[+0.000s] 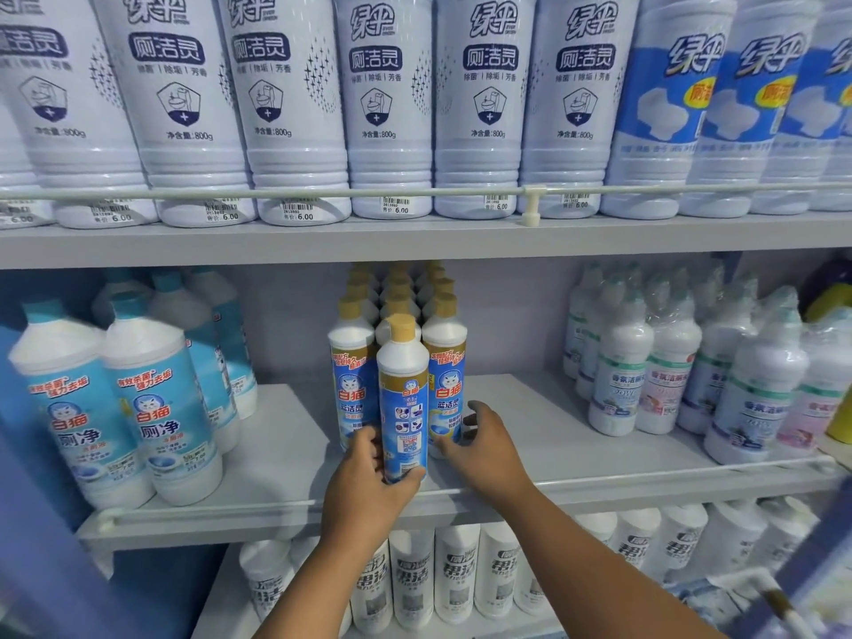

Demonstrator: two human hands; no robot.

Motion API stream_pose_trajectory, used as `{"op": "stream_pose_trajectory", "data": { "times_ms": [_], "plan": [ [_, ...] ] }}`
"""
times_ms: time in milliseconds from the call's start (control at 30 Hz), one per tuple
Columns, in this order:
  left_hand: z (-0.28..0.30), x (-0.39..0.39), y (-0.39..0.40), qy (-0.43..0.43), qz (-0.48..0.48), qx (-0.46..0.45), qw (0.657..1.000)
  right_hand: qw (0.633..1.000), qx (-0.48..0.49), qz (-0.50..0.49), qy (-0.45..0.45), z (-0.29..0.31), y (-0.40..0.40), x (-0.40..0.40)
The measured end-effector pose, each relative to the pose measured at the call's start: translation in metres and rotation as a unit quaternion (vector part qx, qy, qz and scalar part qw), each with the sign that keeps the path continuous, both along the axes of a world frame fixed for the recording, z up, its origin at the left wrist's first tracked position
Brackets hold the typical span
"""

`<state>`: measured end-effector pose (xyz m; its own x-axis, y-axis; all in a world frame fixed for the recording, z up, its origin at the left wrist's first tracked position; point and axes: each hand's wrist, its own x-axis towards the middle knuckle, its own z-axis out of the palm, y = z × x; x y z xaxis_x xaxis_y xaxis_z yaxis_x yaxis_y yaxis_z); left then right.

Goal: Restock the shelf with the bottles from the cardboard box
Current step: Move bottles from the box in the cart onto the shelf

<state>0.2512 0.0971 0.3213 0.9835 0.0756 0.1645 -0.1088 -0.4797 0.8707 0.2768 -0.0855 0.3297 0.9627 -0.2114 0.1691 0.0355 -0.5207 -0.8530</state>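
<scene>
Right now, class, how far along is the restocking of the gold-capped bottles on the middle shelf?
Done: three rows of gold-capped bottles already stand on the middle shelf. In hand: the left hand grips the front bottle; the right hand touches its neighbour. Left: cannot tell, since the cardboard box is out of view.

Left hand (369, 481) around gold-capped bottle (402, 398)

Two bare, sleeveless forearms (576, 546)

- Bright, even light with a cool bluish cast
- Soft shadow under the upper shelf (415, 244)
- Wide-angle bending and blur at the edges, centre sharp
</scene>
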Motion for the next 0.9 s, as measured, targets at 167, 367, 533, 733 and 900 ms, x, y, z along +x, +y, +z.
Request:
{"op": "stream_pose_trajectory", "data": {
  "times_ms": [167,367,533,733,900],
  "plan": [
    [0.012,-0.003,-0.013,0.014,-0.013,0.076,0.997,0.996,0.069,-0.014,-0.059,0.006,-0.003,-0.019],
    [0.021,-0.003,-0.031,0.03,-0.053,0.113,0.992,0.986,0.125,0.088,-0.067,0.005,0.003,-0.049],
    [0.021,-0.001,-0.03,0.02,-0.087,0.118,0.989,0.992,0.072,0.08,-0.069,0.01,-0.001,-0.047],
    [0.022,-0.008,-0.024,-0.002,-0.094,0.048,0.994,0.993,0.081,0.052,-0.062,0.015,0.0,-0.05],
    [0.019,-0.005,-0.029,0.005,-0.098,0.042,0.994,0.993,0.077,0.073,-0.049,0.013,0.004,-0.05]
  ]
}}
